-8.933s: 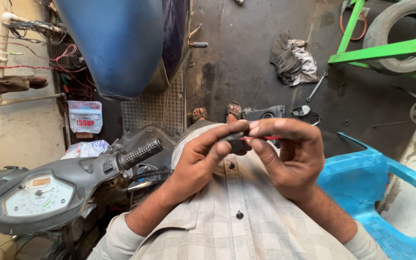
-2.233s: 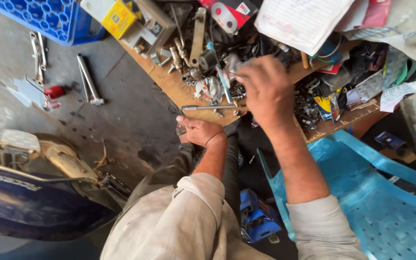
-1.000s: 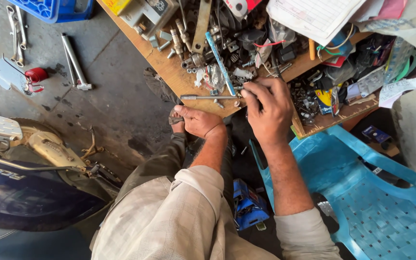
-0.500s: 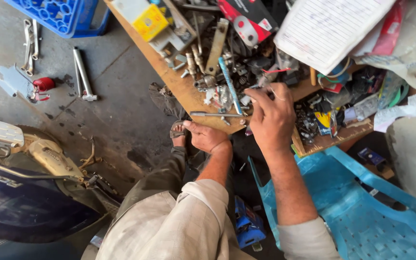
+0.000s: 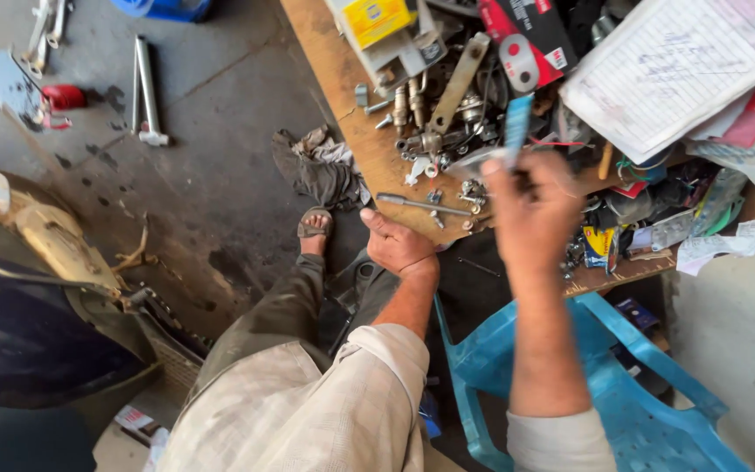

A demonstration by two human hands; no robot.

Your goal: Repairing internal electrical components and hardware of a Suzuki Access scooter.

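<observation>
My right hand (image 5: 530, 205) is raised over the cluttered wooden table (image 5: 351, 122), its fingers closed around a slim blue-handled tool (image 5: 517, 122) that sticks up from them. The hand is motion-blurred, and a grey metal end shows at its left. My left hand (image 5: 399, 245) rests at the table's near edge with its fingers curled out of sight. A thin metal rod (image 5: 421, 204) lies on the table just beyond it, among bolts and small metal parts (image 5: 430, 140).
A blue plastic chair (image 5: 640, 411) stands under my right arm. A scooter body (image 5: 37, 288) fills the left side. On the concrete floor lie a grey rag (image 5: 321, 170), a long socket wrench (image 5: 144, 87) and my sandalled foot (image 5: 315, 225). A sheet of paper (image 5: 683, 70) and a yellow box (image 5: 377, 19) sit on the table.
My right hand has lifted off the table's clutter with the blue-handled tool in it. The left hand stays at the table edge. The view has moved closer to the table.
</observation>
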